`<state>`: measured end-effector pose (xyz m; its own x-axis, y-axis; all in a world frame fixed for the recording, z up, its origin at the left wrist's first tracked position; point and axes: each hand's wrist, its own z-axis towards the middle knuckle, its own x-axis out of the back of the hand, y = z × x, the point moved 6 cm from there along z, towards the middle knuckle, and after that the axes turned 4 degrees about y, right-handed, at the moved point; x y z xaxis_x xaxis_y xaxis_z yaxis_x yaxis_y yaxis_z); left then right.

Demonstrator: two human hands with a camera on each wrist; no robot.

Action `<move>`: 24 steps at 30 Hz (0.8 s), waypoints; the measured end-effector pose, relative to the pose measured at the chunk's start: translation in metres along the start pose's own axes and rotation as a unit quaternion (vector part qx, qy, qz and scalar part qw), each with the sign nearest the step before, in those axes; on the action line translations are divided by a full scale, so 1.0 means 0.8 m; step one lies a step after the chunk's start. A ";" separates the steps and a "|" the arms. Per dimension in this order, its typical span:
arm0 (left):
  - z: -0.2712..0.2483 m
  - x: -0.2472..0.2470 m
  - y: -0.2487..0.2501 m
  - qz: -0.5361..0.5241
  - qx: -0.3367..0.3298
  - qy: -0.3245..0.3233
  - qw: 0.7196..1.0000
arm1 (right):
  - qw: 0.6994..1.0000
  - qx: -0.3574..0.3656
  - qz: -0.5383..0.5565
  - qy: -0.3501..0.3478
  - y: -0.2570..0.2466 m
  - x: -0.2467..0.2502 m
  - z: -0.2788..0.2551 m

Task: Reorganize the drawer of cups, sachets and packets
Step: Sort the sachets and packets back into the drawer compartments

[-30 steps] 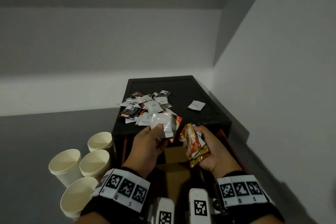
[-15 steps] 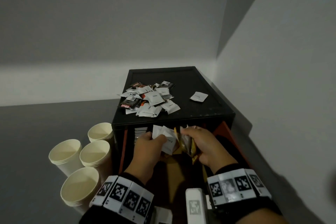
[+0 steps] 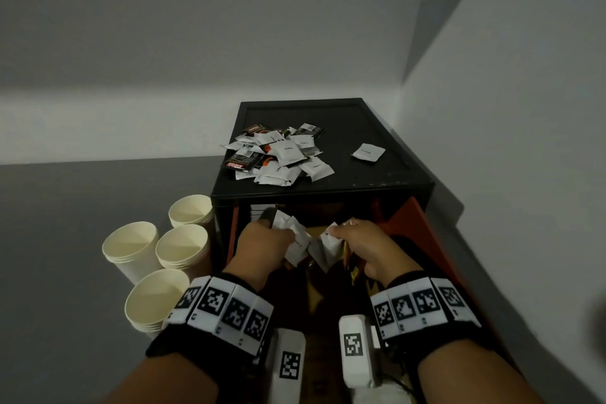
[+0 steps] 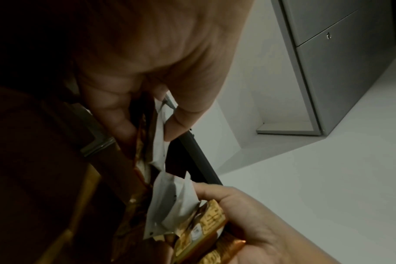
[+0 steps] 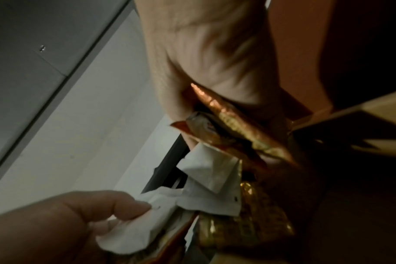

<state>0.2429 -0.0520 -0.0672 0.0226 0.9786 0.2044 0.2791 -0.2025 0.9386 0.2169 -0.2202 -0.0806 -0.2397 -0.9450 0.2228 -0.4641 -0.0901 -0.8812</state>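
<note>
Left hand (image 3: 262, 241): lowered into the open drawer; thumb and fingers pinch a bunch of white sachets (image 3: 295, 238). In the left wrist view the thumb (image 4: 181, 123) presses a white sachet edge against the fingers.
Right hand (image 3: 364, 246): beside the left, also in the drawer mouth; fingers curl round gold-and-orange packets (image 5: 233, 128) together with some white sachets (image 3: 328, 244). The two hands' bundles touch at the middle.
Drawer (image 3: 423, 229): pulled out from the black cabinet, orange-red side walls, brown interior in shadow; contents below the hands cannot be made out.
Black cabinet (image 3: 377, 180): stands in the corner against the wall, with a flat top and a raised rim.
Sachet pile (image 3: 278, 154): loose heap of white and dark sachets on the left half of the cabinet top, overlapping one another.
Single white sachet (image 3: 368, 152): lies alone on the cabinet top, to the right of the pile and apart from it.
Paper cups (image 3: 180, 249): four stacks of cream cups, upright and mouths up, on the grey floor just left of the cabinet, clustered close together.
Wrist bands (image 3: 226, 308): black bands with white coded marker tiles, one on each wrist.
</note>
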 end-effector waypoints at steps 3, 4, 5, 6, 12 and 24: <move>0.003 0.003 0.001 -0.009 -0.003 -0.004 1.000 | 1.000 -0.020 0.024 -0.004 -0.001 0.004 -0.001; 0.003 0.002 -0.001 -0.015 0.001 -0.011 1.000 | 0.999 -0.026 0.033 -0.007 -0.001 0.006 -0.002; 0.002 0.001 -0.001 -0.019 0.006 -0.021 1.000 | 0.998 -0.033 0.045 -0.011 -0.001 0.007 -0.004; -0.001 -0.001 0.000 -0.021 0.008 -0.032 0.999 | 0.997 -0.037 0.062 -0.015 -0.002 0.008 -0.006; -0.017 -0.018 0.006 -0.013 0.003 -0.117 0.993 | 0.994 -0.012 0.091 -0.053 -0.010 -0.003 -0.012; -0.030 -0.029 0.028 0.051 -0.100 -0.194 0.975 | 0.997 0.057 0.048 -0.023 -0.025 -0.020 -0.021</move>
<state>0.2260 -0.0804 -0.0440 0.4118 0.8854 0.2154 0.0641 -0.2640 0.9624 0.2158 -0.1979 -0.0594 -0.2377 -0.9642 0.1175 -0.3401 -0.0307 -0.9399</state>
